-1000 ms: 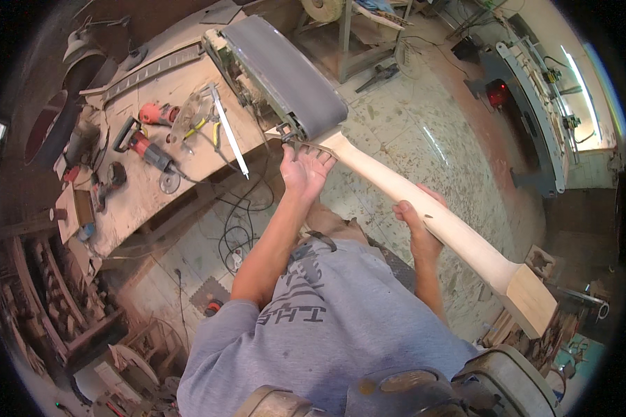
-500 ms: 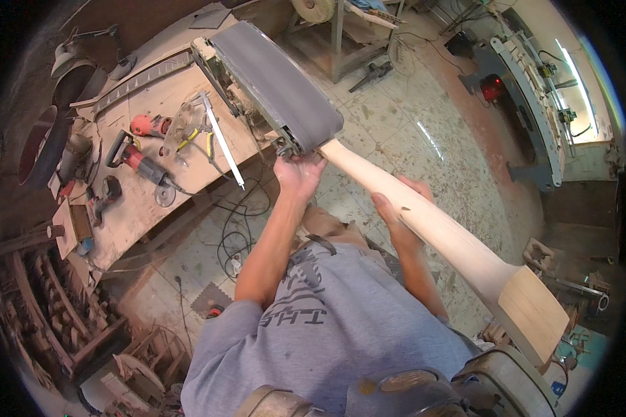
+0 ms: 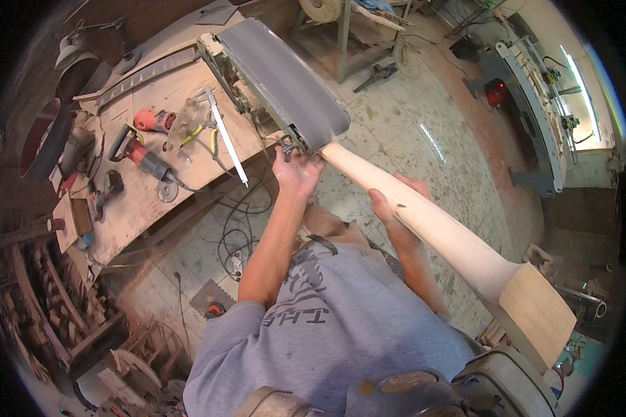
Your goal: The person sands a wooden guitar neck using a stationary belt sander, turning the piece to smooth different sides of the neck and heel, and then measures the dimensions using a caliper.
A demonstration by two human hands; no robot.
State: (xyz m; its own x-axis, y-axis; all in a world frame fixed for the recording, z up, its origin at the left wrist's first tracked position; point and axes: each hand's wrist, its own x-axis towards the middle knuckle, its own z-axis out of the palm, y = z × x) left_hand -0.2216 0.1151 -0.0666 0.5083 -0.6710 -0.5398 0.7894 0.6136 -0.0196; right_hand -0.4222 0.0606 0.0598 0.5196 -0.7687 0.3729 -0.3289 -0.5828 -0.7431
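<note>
A long, pale carved wooden piece [image 3: 438,226] slants across the view, narrow at its far end and flaring to a squared block at the near right. Its narrow tip meets the rounded end of a grey belt sander [image 3: 285,73]. At that tip, my left hand [image 3: 299,174] is closed with its fingers up under the wood, beside the sander's metal fitting; the fingertips are partly hidden. Around the middle of the piece wraps my right hand [image 3: 391,203], thumb on the near side and fingers over the far side. A small dark mark shows beside the thumb.
A workbench [image 3: 142,226] on the left carries a red-and-black angle grinder [image 3: 142,156], another red tool [image 3: 153,119] and a caliper [image 3: 226,142]. Black cables [image 3: 240,222] lie on the floor. Curved wooden parts [image 3: 49,292] are stacked lower left. A long machine [image 3: 528,111] stands at right.
The whole view has shifted slightly. Both hands keep their hold on the wooden piece, and its tip stays at the sander's end with little visible movement.
</note>
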